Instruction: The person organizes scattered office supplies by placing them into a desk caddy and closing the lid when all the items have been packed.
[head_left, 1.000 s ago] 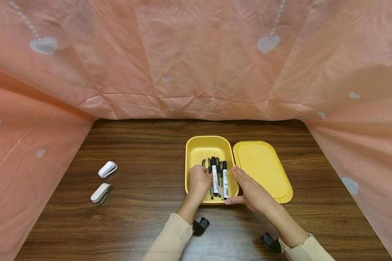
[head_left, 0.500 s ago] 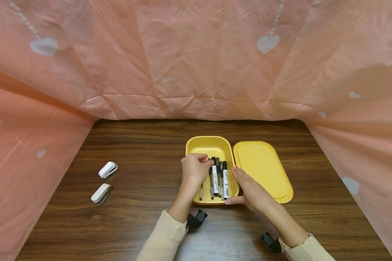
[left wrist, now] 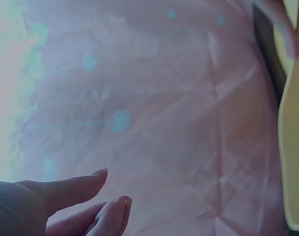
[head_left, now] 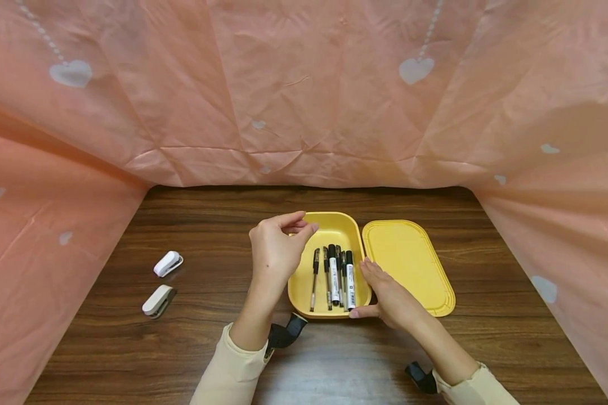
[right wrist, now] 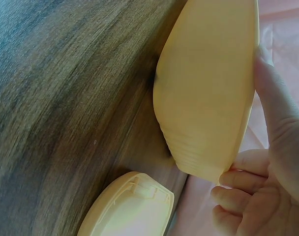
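Observation:
In the head view a yellow box (head_left: 296,281) holds several black-capped clear pens (head_left: 314,278) and two white-labelled markers (head_left: 334,275), lying side by side lengthwise. My left hand (head_left: 276,247) hovers over the box's left rim, holding nothing; its thumb and fingertips stand apart, as the left wrist view shows. My right hand (head_left: 392,292) rests against the box's near right corner, fingers along the right side and thumb at the front rim. The right wrist view shows this thumb and the fingers touching the box wall (right wrist: 208,88).
To the right of the box lies its flat yellow lid (head_left: 407,264). Two small staplers, one white (head_left: 167,263) and one beige (head_left: 157,300), sit far left on the wooden table (head_left: 223,236). Pink curtains (head_left: 304,90) enclose the back and sides.
My left hand has let go of the leftmost pen in the box and risen up and left, uncovering the pen. My right hand stays in place at the box.

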{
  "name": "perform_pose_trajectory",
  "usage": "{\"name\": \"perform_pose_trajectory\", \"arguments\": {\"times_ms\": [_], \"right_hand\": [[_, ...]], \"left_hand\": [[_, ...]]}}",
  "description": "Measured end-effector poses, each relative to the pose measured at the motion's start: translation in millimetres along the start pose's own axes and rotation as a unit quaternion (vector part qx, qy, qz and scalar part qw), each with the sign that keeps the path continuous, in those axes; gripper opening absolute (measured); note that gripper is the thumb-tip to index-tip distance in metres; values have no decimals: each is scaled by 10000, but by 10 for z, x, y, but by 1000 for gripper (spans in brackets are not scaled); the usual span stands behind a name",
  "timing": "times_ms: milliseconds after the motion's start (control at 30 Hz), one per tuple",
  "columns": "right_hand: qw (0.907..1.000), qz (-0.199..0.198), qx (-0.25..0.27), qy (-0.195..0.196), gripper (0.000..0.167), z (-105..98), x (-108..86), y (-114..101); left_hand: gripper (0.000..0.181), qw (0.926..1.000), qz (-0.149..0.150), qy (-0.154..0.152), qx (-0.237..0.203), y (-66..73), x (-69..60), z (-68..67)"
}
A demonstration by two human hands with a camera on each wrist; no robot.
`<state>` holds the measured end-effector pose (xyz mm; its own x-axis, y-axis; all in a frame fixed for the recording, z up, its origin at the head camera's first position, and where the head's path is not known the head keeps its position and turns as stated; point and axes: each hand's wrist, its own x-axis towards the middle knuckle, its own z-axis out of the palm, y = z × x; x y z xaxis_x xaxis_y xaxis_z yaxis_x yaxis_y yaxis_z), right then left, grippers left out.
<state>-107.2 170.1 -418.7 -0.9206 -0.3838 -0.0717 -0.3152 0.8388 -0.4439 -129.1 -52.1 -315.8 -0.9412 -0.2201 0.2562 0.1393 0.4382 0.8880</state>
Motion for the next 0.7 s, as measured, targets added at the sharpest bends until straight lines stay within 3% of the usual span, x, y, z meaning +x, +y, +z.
{"name": "perform_pose_trajectory", "arguments": {"times_ms": [333, 700], "right_hand": [[10000, -44, -54, 41, 104, -6, -8, -1], [9999, -57, -88, 58, 104, -7, -11, -4]], "left_hand": [[32, 9981, 185, 576, -148, 107, 27, -365], [33, 9888, 189, 1307, -690, 115, 18, -723]]}}
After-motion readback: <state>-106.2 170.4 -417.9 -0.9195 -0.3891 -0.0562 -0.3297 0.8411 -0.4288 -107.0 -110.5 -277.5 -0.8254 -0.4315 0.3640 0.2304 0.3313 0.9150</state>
